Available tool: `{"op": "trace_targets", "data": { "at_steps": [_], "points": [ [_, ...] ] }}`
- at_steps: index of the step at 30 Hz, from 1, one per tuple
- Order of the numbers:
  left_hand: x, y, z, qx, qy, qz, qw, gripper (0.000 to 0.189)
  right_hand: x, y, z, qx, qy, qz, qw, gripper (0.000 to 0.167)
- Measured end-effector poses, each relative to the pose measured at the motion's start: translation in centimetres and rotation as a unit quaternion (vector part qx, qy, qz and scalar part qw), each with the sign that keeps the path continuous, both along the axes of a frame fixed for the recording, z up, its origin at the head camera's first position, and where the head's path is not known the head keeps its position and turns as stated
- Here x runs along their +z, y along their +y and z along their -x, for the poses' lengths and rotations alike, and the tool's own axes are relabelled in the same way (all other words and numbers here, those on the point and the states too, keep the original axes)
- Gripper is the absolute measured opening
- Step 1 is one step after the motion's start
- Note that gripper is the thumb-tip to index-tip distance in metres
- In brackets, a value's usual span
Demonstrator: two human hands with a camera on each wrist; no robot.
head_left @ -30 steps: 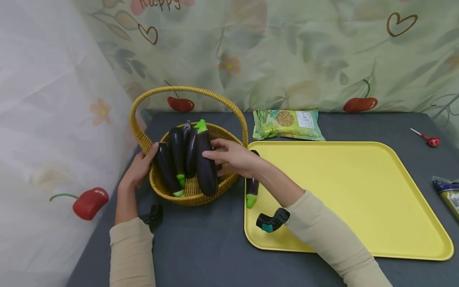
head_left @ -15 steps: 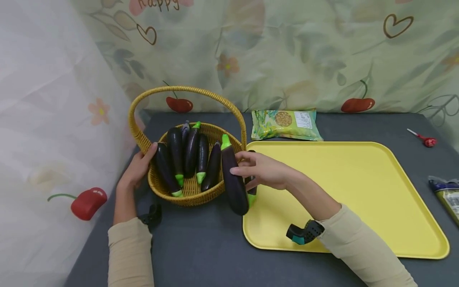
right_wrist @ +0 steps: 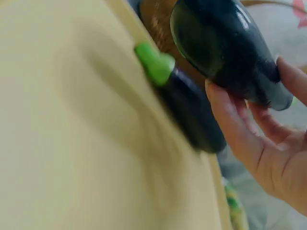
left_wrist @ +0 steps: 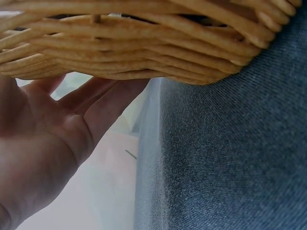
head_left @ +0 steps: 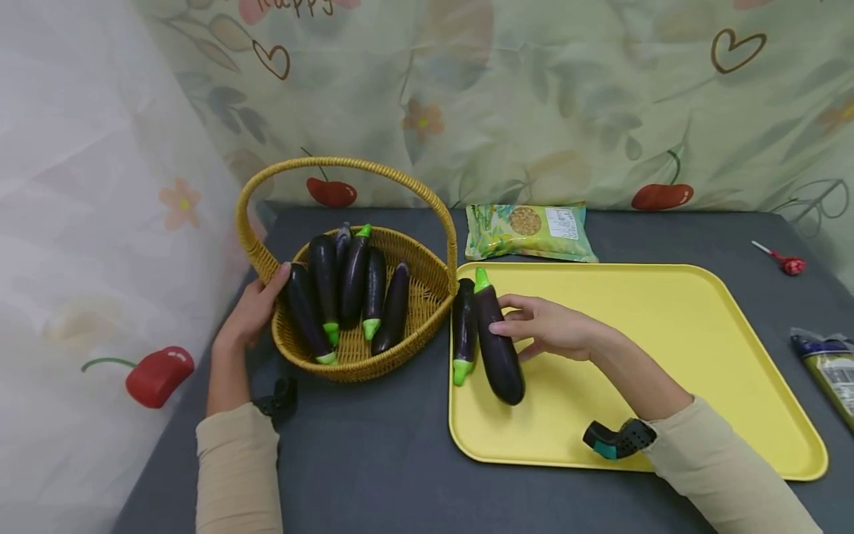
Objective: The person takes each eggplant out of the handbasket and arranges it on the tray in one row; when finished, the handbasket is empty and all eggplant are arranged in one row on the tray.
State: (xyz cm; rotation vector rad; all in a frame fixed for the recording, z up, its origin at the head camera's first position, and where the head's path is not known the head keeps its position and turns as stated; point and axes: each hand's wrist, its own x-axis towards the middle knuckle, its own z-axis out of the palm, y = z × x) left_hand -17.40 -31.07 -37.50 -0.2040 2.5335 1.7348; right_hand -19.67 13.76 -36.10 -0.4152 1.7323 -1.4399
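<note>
My right hand [head_left: 554, 328] pinches a large dark eggplant [head_left: 495, 337] by its side, thumb in front, over the left part of a yellow tray [head_left: 640, 356]. In the right wrist view that eggplant [right_wrist: 223, 45] hangs above the tray, casting a shadow on it. A slimmer eggplant [head_left: 463, 326] with a green stem lies along the tray's left edge. On the left stands a wicker basket [head_left: 423, 300] holding several eggplants [head_left: 324, 271]. My left hand [head_left: 248, 315] grips its left side, thumb at the rim, fingers against the outer weave [left_wrist: 120, 50].
The basket's tall arched handle [head_left: 347, 162] rises over it. Behind the tray lies a green bag [head_left: 527, 231] of grain-like contents. Farther right are a red lollipop [head_left: 792, 265] and another bag [head_left: 830, 371]. A patterned cloth [head_left: 534, 96] hangs behind the dark table [head_left: 373, 460].
My right hand has lifted the large eggplant out of the basket and carried it right, over the tray. My left hand stays on the basket, which has hardly moved.
</note>
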Motion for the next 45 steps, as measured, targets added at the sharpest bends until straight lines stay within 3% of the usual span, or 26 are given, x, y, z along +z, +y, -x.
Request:
{"op": "trace_targets", "data": {
  "at_steps": [6,10,21,36,41,45],
  "points": [
    [0.0,0.0,-0.1,-0.002,0.001,-0.006,1.0,0.059,-1.6,0.8,1.8,-0.072,-0.008,-0.059,0.9957,0.068],
    [-0.2,-0.1,0.0,0.0,-0.004,-0.007,1.0,0.06,-2.5,0.4,2.6,-0.096,0.014,-0.108,0.9894,0.069],
    [-0.3,0.2,-0.1,0.004,-0.001,-0.006,1.0,0.056,-2.8,-1.7,2.9,-0.112,0.105,-0.202,0.9673,0.067],
    [-0.1,0.2,-0.2,0.003,0.001,-0.003,1.0,0.059,-2.1,-1.4,2.8,-0.118,0.084,-0.155,0.9772,0.063],
    [-0.1,0.1,-0.1,0.003,-0.006,-0.003,1.0,0.065,-1.1,-0.4,3.1,-0.125,0.095,-0.137,0.9782,0.064],
    [0.0,0.1,0.0,0.004,-0.005,0.002,1.0,0.067,0.1,0.0,3.1,-0.154,0.126,-0.122,0.9723,0.063]
  ]
}}
